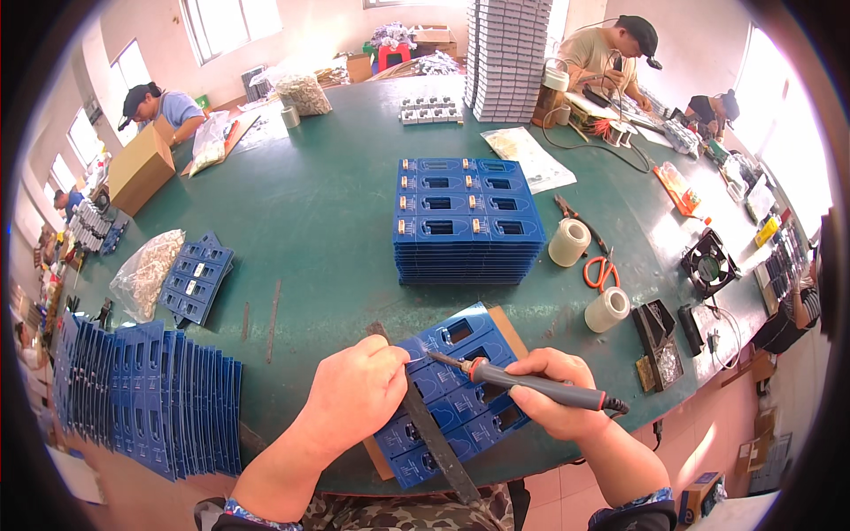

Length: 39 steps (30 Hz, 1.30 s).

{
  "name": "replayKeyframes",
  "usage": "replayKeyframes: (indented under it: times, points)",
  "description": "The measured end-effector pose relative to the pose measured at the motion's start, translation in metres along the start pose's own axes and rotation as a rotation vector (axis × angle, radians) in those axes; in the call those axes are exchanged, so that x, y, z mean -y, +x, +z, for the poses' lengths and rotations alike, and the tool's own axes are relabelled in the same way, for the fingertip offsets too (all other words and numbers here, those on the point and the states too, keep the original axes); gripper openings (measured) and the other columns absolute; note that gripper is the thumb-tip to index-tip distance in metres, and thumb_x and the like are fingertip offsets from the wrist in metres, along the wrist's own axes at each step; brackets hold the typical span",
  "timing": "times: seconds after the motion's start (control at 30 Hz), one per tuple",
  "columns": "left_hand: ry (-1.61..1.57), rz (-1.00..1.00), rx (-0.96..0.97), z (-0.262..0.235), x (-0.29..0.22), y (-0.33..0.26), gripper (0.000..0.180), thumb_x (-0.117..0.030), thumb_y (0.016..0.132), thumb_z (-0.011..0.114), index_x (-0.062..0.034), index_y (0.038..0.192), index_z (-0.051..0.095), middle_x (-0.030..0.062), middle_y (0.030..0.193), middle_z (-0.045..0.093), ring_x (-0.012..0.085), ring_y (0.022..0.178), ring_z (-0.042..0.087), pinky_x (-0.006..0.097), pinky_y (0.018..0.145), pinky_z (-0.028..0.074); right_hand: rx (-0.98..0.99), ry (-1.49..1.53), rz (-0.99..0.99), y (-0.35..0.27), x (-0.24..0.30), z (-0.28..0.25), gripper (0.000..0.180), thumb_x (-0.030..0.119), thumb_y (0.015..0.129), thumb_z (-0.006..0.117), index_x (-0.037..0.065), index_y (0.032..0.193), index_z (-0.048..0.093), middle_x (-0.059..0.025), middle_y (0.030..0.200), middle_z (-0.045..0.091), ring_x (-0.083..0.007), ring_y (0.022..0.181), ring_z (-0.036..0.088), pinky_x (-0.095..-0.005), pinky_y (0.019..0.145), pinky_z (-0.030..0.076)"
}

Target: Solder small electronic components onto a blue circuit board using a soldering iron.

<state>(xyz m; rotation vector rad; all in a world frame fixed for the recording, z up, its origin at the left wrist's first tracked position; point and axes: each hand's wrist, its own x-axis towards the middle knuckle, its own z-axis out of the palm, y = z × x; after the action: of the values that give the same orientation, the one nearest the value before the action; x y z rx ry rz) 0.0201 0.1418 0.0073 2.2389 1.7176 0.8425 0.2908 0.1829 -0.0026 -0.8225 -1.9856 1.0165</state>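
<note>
In front of me a blue circuit board panel (465, 409) lies tilted on a piece of cardboard (508, 331). A dark flat metal bar (434, 435) crosses its left part. My right hand (567, 367) grips a soldering iron (542, 386), its tip at the board's upper part. My left hand (356, 386) is closed above the bar, pinching a thin silvery solder wire (416, 359) whose end is close to the iron tip. Whether tip and wire touch is too small to tell.
Beyond the panel stands a tall stack of blue panels (469, 257). More boards (142, 398) stand in a row at left. Tape rolls (607, 310), orange-handled scissors (601, 273), pliers (580, 219) and a black fan (708, 263) lie at right. Co-workers (611, 62) sit across the table.
</note>
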Motion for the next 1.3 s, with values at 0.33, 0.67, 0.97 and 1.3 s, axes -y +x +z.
replayKeyframes:
  times: [0.33,0.67,0.97,1.3]
  points:
    - [-0.42,0.097,0.002,-0.004,-0.039,-0.033,0.016,0.002,0.08,0.068,-0.0031,0.095,0.069,0.0096,0.073,0.06,0.0242,0.064,0.06,0.033,0.056,0.048,-0.142,0.429,0.114,-0.033,0.01,0.018,0.042,0.016,0.087,0.076,0.004,0.123,0.057,-0.0105,0.095,0.073,-0.0149,0.085,0.069,-0.0301,0.076,0.056]
    - [-0.559,0.09,0.051,0.008,-0.058,-0.054,0.018,-0.002,0.084,0.067,-0.0046,0.102,0.066,0.0084,0.079,0.058,0.0245,0.067,0.061,0.034,0.059,0.049,-0.175,0.218,0.097,-0.039,0.027,0.044,0.035,0.01,0.084,0.078,0.008,0.115,0.062,-0.0032,0.082,0.067,-0.012,0.07,0.062,-0.0268,0.063,0.049]
    - [-0.459,0.081,0.048,-0.007,-0.043,-0.053,0.015,0.0,0.081,0.067,-0.0029,0.095,0.07,0.0082,0.074,0.059,0.0215,0.065,0.06,0.033,0.057,0.048,-0.214,0.148,0.087,-0.04,0.017,0.038,0.033,0.007,0.082,0.076,0.007,0.113,0.063,-0.0038,0.081,0.064,-0.0114,0.07,0.06,-0.0256,0.063,0.047]
    - [-0.176,-0.019,-0.048,-0.012,-0.006,-0.029,0.012,-0.001,0.082,0.063,-0.0019,0.093,0.069,0.0088,0.073,0.058,0.0215,0.058,0.056,0.032,0.054,0.045,-0.195,0.288,0.171,-0.041,0.004,0.003,0.026,0.016,0.081,0.07,-0.001,0.1,0.066,-0.0085,0.082,0.067,-0.0167,0.07,0.061,-0.0292,0.065,0.047]
